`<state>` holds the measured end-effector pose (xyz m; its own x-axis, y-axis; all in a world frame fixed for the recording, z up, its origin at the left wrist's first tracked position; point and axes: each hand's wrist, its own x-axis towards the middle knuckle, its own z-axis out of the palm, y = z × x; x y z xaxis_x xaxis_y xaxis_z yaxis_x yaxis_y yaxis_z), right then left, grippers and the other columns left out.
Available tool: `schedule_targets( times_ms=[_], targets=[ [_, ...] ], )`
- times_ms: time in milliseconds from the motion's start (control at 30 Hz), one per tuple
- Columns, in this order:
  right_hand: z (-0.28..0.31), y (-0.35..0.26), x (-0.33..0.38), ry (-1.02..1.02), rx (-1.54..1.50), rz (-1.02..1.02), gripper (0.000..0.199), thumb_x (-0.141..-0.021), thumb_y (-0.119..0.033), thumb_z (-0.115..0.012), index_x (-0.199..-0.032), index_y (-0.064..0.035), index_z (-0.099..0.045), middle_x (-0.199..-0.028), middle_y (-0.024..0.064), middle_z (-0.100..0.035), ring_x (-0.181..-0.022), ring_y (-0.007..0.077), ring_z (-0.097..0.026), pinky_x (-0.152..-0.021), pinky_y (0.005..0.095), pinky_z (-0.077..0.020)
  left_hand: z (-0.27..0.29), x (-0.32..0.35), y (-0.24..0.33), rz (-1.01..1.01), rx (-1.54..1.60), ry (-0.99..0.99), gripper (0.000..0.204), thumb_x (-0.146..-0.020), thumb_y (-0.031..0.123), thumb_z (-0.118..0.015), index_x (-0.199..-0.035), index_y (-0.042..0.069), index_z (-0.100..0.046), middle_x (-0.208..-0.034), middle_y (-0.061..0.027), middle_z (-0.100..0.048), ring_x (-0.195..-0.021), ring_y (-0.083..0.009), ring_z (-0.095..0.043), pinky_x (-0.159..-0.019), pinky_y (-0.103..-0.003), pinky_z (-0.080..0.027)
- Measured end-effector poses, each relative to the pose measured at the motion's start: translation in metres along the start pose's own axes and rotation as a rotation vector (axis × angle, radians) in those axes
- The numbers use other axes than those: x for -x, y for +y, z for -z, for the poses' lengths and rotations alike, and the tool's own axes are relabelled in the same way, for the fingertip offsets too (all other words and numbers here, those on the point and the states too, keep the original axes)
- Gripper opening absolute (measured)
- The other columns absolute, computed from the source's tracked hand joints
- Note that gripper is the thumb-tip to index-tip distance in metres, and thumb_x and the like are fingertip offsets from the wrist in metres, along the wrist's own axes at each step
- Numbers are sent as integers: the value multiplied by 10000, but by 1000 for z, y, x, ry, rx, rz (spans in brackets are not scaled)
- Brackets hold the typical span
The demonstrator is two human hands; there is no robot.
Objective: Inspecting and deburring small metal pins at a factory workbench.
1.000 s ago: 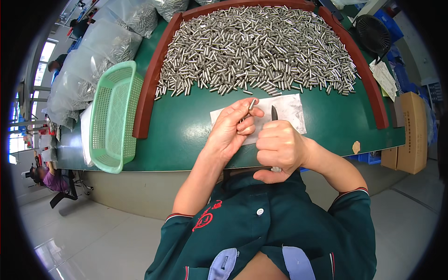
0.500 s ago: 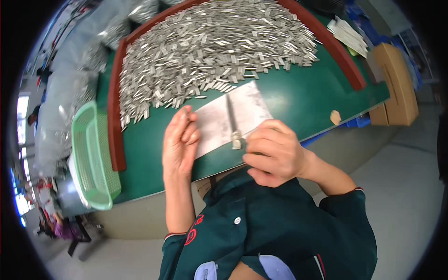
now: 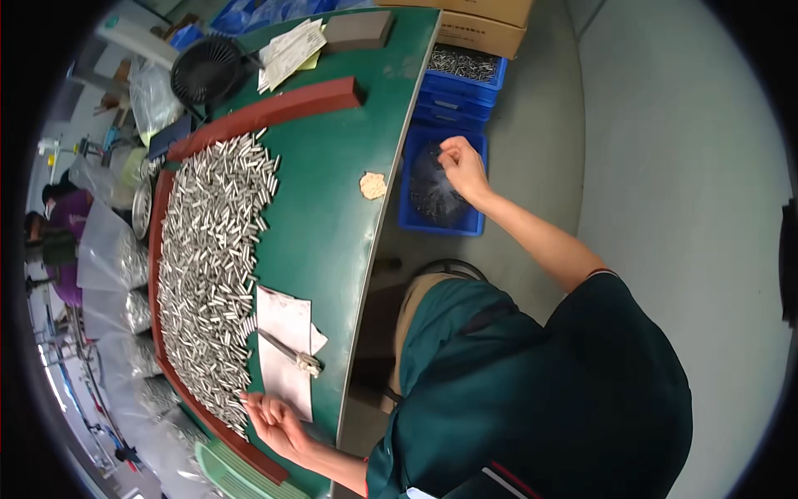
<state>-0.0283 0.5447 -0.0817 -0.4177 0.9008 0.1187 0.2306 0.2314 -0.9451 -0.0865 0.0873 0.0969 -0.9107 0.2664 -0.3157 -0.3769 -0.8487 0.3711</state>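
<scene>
My right hand (image 3: 464,170) is stretched out past the table edge, over a blue bin (image 3: 476,218) lined with a clear bag of small dark pieces. Its fingers are curled together; whatever they hold is too small to make out. My left hand (image 3: 278,426) hovers at the edge of the pile of small grey metal pieces (image 3: 212,249), thumb and fingertips drawn together, their contents unclear. Beside it, a flat dark metal tool (image 3: 277,343) with a wrapped pale handle lies on a stained white sheet (image 3: 283,384).
Red-brown bars (image 3: 283,104) border the pile on the green table (image 3: 332,133). A tan lump (image 3: 372,185) sits near the edge. Papers (image 3: 291,54), a black fan (image 3: 208,71) and a green basket (image 3: 241,474) stand around. Stacked blue bins (image 3: 453,101) and cardboard boxes (image 3: 478,33) are beyond the edge.
My view has swung to the right. My right hand has gone from beside the tool's handle out to the blue bin; my left hand stays near the sheet, by the pile's edge.
</scene>
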Motion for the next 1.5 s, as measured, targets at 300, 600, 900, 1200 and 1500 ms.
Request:
schedule_targets(
  times_ms=[300, 600, 900, 1200, 1500],
  targets=[
    [-43, -32, -89, 192, 129, 240, 93, -696, -63, -517, -728, -61, -604, -817, 140, -588, -792, 327, -551, -685, 400, -452, 9, 8, 15, -76, -46, 55, 184, -880, 53, -443, -1037, -40, -465, -763, -53, -459, -483, -72, -272, -429, -202, -242],
    [-60, -40, -133, -360, 1043, 389, 340, -729, -297, -549, -1011, -111, -586, -979, 96, -584, -919, 267, -516, -690, 391, -417, 4, 6, 1, -50, -39, 13, 176, -887, 78, -445, -1025, -28, -470, -757, -54, -473, -488, -67, -268, -418, -195, -231],
    [-68, -46, -140, -259, 1127, 679, 341, -674, -321, -603, -977, -165, -612, -1029, 66, -578, -963, 245, -530, -662, 406, -406, -2, 4, -5, -133, -22, 35, 173, -885, 83, -454, -1017, -29, -471, -739, -52, -464, -486, -67, -273, -414, -189, -238],
    [-8, -36, -135, -324, 546, -268, 281, -709, -256, -640, -675, 14, -573, -634, 126, -607, -492, 206, -584, -445, 304, -484, 3, -11, -5, 20, -35, -70, 205, -869, 53, -467, -1051, -39, -482, -770, -69, -504, -494, -71, -280, -421, -192, -243],
    [63, 28, -47, -436, -945, -917, 77, -814, -98, -543, -755, -49, -533, -637, 25, -546, -566, 108, -535, -485, 204, -464, -3, -18, -7, 0, 16, 3, 175, -886, 83, -450, -1015, -34, -463, -736, -54, -449, -492, -71, -278, -422, -192, -251]
  ],
)
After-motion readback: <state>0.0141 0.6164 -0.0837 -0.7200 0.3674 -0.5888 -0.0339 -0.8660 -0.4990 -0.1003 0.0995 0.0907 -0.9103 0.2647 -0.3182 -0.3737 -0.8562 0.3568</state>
